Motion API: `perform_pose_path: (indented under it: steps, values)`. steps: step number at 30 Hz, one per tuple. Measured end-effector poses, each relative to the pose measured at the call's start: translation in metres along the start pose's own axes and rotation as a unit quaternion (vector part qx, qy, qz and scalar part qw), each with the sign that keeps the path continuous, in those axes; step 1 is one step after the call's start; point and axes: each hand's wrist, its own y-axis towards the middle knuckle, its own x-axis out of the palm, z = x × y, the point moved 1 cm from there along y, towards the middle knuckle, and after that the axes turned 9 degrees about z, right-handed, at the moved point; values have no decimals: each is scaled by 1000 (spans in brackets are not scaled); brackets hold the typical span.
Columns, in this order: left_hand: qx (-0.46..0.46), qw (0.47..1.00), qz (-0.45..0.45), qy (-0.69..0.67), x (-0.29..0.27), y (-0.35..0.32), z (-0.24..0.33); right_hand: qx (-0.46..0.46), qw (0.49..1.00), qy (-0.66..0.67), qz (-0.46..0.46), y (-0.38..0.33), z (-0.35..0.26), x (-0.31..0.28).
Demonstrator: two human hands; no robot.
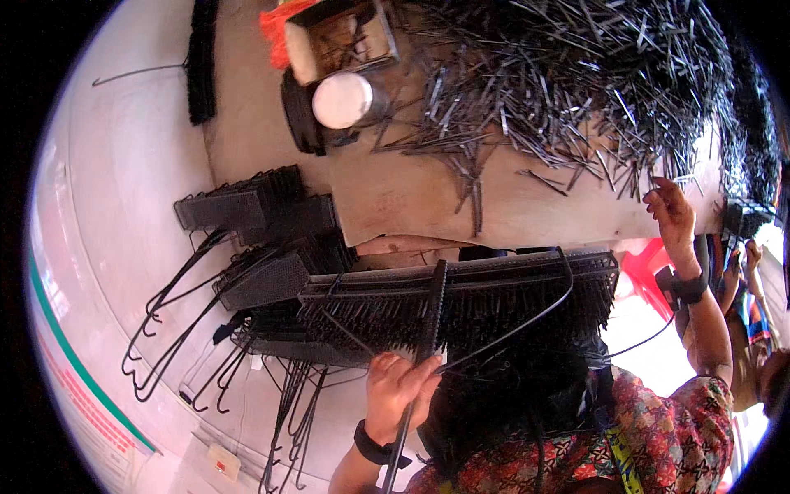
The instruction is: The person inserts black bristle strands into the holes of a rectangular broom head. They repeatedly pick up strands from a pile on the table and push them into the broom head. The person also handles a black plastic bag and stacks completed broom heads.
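My left hand (399,391) is wrapped round a long narrow black bar (434,317) with a ridged edge. The bar stands slanted across the front of a black mesh rack (494,284), from which many short dark pieces hang in a dense row. A bent wire (527,325) runs from the rack down to this hand. My right hand (671,212) is at the front edge of the pile of thin black strips (568,82), its fingers bent together at the end of one strip. How firmly it pinches that strip is hard to see.
The pile lies on a tan work board (403,202). A white round lid (342,100) and an open box (341,41) stand at its far left. Several more mesh racks (263,272) with long wire hooks (152,329) are at left. Another person (753,313) is at far right.
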Motion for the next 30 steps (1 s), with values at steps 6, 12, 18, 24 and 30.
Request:
perform_pose_path:
  steps: [6,12,18,24,30]
  values:
    - [-8,999,46,-13,-16,-6,-24,-33,999,-22,-20,-5,-36,38]
    - [-31,999,14,14,-29,8,-21,-38,998,-28,-38,2,-21,50]
    - [-29,999,35,28,-39,22,-11,-6,999,6,-43,37,-29,54]
    - [-33,999,34,11,-49,20,-29,-19,999,12,-48,49,-55,70]
    - [-42,997,62,-26,-67,-2,-74,-403,909,-14,-105,50,-205,175]
